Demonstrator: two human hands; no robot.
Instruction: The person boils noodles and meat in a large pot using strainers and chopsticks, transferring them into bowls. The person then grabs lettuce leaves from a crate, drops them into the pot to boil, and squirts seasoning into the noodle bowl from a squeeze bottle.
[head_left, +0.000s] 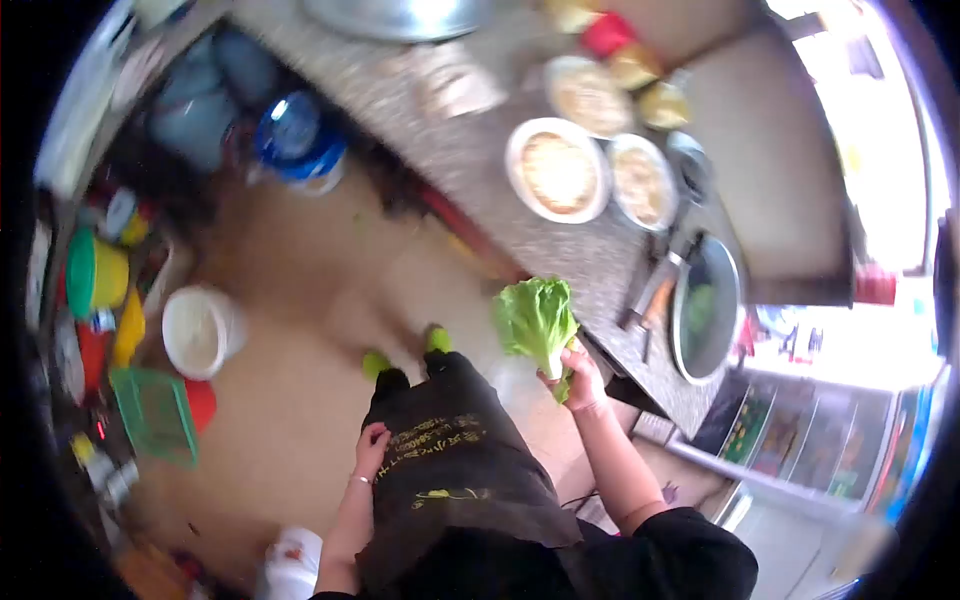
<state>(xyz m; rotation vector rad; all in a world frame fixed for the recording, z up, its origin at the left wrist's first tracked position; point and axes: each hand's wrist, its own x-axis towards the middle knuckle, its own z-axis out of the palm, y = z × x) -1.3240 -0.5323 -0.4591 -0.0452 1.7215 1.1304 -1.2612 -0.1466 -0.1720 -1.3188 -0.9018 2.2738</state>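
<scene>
Located in the right hand [585, 380]: leafy green vegetable [537, 315], grasped at the pale stem end. Directed lengthwise from the grip forward and slightly left, away from the body, with leaves spread at the far end. Positioned just beside the edge of the counter [600, 270]. Nearer by contact: right hand. Well apart, at the left side of the apron [445, 450]: left hand [372, 450], with fingers curled, grip contents impossible to tell.
</scene>
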